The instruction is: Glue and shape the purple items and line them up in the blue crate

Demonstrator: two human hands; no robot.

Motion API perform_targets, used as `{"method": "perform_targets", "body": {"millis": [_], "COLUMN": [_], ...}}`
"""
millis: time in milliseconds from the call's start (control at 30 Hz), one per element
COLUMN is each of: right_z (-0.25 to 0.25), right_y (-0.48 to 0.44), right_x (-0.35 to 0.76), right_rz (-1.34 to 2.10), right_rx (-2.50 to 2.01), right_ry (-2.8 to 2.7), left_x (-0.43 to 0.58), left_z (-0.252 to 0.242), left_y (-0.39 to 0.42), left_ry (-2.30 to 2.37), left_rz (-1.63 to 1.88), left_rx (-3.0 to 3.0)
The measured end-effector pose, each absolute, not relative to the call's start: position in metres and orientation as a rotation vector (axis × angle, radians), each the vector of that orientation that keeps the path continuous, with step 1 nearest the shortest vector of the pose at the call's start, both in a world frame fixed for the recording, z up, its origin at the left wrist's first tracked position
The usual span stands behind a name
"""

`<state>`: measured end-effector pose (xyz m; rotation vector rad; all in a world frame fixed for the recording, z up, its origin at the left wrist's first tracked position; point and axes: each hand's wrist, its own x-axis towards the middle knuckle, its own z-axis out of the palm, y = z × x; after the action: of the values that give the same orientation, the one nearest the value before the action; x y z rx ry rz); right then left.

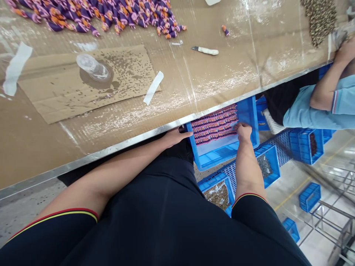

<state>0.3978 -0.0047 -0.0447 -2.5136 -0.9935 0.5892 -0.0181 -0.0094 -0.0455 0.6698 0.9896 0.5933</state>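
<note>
Rows of small pcs (215, 125) are lying in the blue tray (215, 159), whose far side is tucking out of sight under the table (233, 70) edge. Their long axis is running side to side btwn the hands, tilting slightly up to the R. R hand (244, 132) is hanging nearest the rows' R ends, pcs lying just L of its fingers; these are curling inward, but can't tell if they're pinching any. L hand (174, 137) is resting at the tray's L wall, thumb lying over the rim; its other fingers are mostly hiding, so can't tell how tightly they're closing. Pcs are showing purple, orange & pink, lining up in approx. parallel strips, w/ a pale base (215, 147) showing on the near side.
</note>
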Motion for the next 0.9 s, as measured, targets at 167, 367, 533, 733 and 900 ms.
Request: {"method": "perform_targets", "body": {"millis": [167, 367, 533, 733, 900], "right_z": [-0.059, -0.046, -0.029, -0.002, 0.008], "right_y": [0.003, -0.007, -0.005, -0.011, -0.027], "right_x": [0.394, 0.393, 0.39, 0.395, 0.402], "right_rz": [0.553, 0.409, 0.262, 0.201, 0.294], "right_rx": [-2.503, -2.65, -2.788, -2.941, -3.085], "right_ry": [-0.8, -0.878, -1.091, -1.319, -1.476], "left_x": [-0.019, -0.019, -0.019, -0.02, -0.019], "left_z": [-0.045, -0.046, -0.047, -0.046, -0.045], "left_y": [-0.009, -0.01, -0.011, -0.011, -0.011], "left_ry": [0.996, 1.006, 0.99, 1.003, 0.989], "left_rz": [0.579, 0.572, 0.584, 0.59, 0.602], "left_rx": [0.689, 0.706, 0.72, 0.703, 0.675]}}
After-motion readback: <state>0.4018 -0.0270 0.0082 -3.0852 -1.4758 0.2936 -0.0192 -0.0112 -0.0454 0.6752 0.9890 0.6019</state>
